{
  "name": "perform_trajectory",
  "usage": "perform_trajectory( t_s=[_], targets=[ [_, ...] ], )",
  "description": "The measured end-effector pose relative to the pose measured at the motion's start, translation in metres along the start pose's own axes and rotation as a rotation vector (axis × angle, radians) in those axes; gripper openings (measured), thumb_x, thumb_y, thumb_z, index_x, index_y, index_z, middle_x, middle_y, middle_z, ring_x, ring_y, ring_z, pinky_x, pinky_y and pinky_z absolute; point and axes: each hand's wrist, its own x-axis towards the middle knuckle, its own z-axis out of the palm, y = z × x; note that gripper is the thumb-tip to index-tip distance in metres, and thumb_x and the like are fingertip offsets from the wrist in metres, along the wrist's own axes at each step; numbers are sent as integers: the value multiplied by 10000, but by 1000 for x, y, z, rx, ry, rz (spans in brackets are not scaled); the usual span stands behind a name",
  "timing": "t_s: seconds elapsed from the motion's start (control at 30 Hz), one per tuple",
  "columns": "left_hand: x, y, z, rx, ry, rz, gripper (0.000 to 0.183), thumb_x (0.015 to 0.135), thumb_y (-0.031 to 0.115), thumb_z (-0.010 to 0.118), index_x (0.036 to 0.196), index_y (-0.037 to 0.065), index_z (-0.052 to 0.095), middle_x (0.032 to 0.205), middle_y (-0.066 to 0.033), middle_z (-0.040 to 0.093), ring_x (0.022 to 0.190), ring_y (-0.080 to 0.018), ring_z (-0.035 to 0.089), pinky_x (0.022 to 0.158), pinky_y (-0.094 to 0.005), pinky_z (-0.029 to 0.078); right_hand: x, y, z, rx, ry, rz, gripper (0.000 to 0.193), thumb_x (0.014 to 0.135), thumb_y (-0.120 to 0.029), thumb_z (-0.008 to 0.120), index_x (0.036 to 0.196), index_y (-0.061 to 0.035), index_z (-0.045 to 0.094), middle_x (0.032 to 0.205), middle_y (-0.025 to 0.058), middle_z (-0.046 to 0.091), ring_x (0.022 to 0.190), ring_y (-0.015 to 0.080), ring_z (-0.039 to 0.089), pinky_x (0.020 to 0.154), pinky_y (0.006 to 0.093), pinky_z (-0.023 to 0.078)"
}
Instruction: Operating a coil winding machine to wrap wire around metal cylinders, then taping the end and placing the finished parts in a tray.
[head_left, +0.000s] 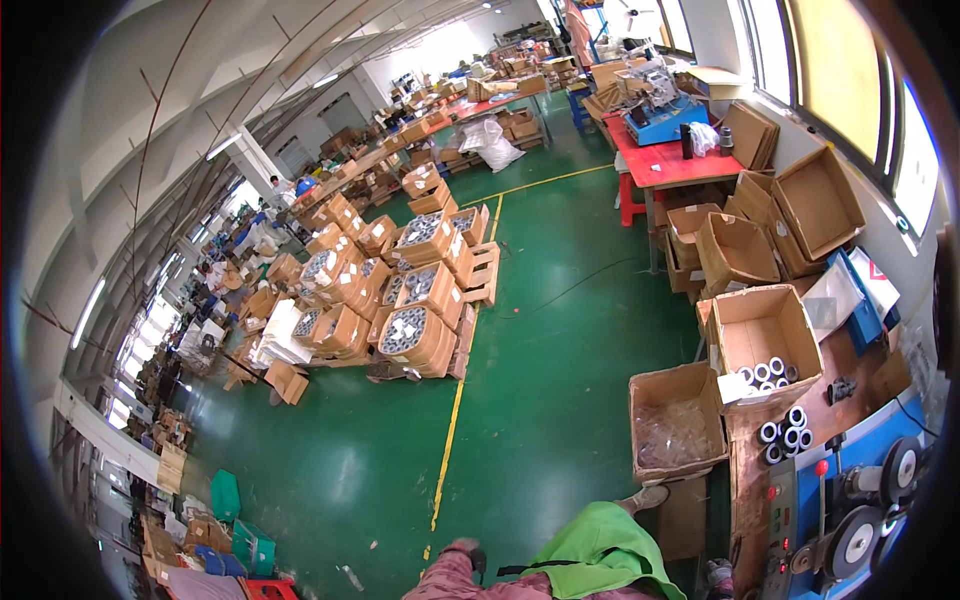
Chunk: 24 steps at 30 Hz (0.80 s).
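Note:
My left hand [472, 553] is at the lower edge, at the end of a dusty pink sleeve [440, 580]. It is dark in part, perhaps gloved, and hangs over the green floor; its fingers are not clear. My right hand [719, 574] shows only as a small greyish shape at the bottom, beside the workbench [745, 500]. What it holds, if anything, cannot be made out. Between them spreads a bright green apron [605, 550]. Nearest the right hand is a blue machine [860, 480] with black-and-white wheels [853, 542]. Several black-and-white rings [790, 437] lie grouped on the bench.
An open carton [765, 335] with more rings stands on the bench. Beside it, a lower carton [677, 420] holds clear plastic. Stacked cartons of grey parts [415, 330] sit on pallets across a yellow floor line [447, 450]. A red table [675, 165] stands farther back.

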Motion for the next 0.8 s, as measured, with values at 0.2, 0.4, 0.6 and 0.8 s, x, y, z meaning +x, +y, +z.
perform_trajectory(
  t_s=[0.2, 0.4, 0.6, 0.8],
  targets=[
    [79, 59, -142, 289, 374, 260, 289, 739, 283, 539, 911, 69, 630, 984, -153, 613, 910, -309, 593, 769, -388, 488, -30, -86, -34, 196, 16, 153, 198, 856, -221, 537, 922, -41, 590, 844, 81, 582, 736, 185, 508, 645, 309, 419],
    [178, 159, -228, -461, 559, 334, 293, 720, 265, 475, 765, 13, 618, 666, -157, 597, 583, -282, 565, 530, -426, 414, -64, 173, 53, 278, 3, 212, 238, 885, -203, 484, 707, -89, 593, 607, 6, 561, 468, 99, 483, 368, 267, 374],
    [117, 315, -271, -230, 452, 886, 338, 769, 334, 500, 953, 76, 617, 896, -160, 621, 820, -348, 582, 730, -406, 459, -9, 87, 26, 232, 60, 104, 214, 870, -198, 493, 715, -91, 595, 624, 15, 563, 492, 115, 485, 409, 275, 385],
    [155, 186, -260, -398, 402, 791, 333, 775, 308, 489, 871, 13, 608, 733, -144, 597, 612, -248, 569, 586, -376, 458, 34, 9, 37, 182, 75, -48, 185, 852, -192, 504, 725, -94, 597, 643, 25, 567, 522, 133, 488, 458, 285, 398]
  ],
)
